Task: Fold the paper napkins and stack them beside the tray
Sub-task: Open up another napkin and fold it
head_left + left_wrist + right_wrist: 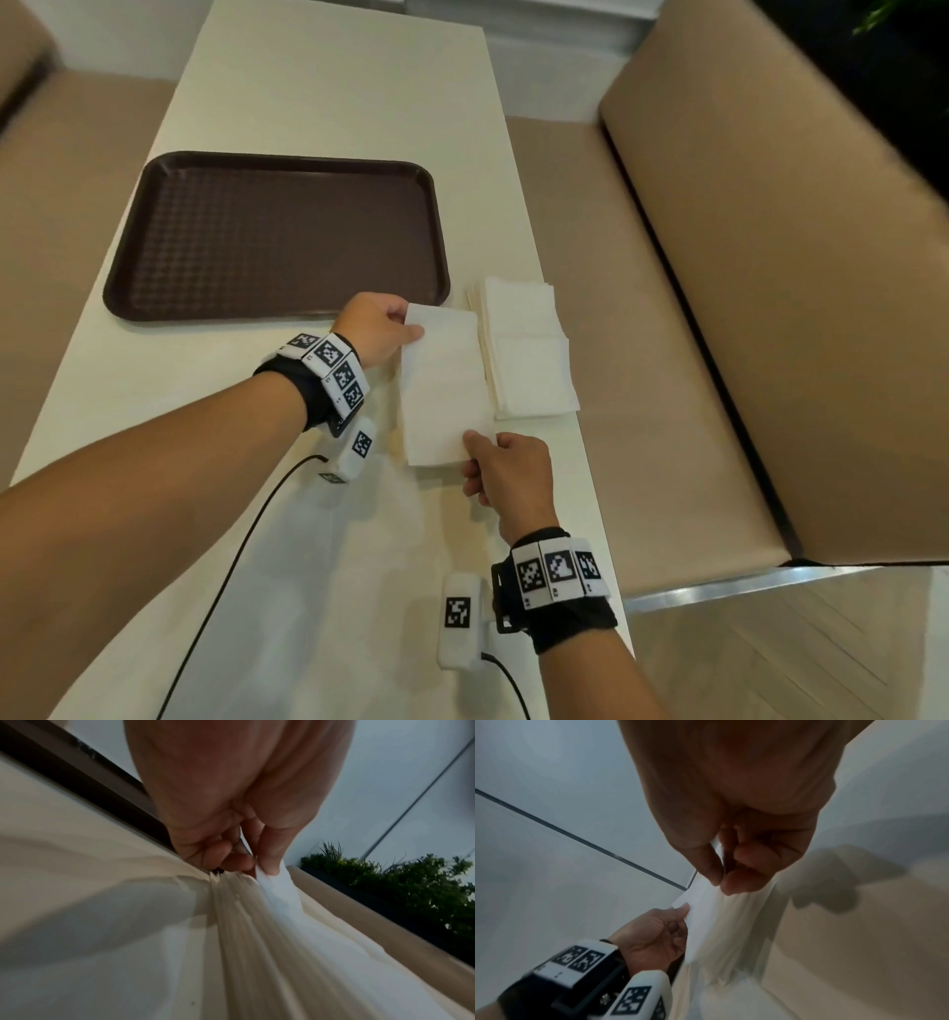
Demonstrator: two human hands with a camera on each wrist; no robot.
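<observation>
A folded white napkin (444, 385) hangs just above the table between both hands. My left hand (405, 324) pinches its far left corner, right at the near right corner of the brown tray (277, 236). My right hand (475, 452) pinches its near right corner. The left wrist view shows thumb and fingers of the left hand (259, 870) closed on the napkin (280, 896). In the right wrist view the right hand (720, 886) pinches the napkin (706, 914), with the left hand (682, 910) beyond. A stack of napkins (529, 349) lies to the right of the tray.
The cream table (318, 77) runs away from me. Its right edge lies close beside the napkin stack. Tan bench seats (719, 257) flank the table on both sides. A black cable (226, 570) trails from the left wrist across the near table.
</observation>
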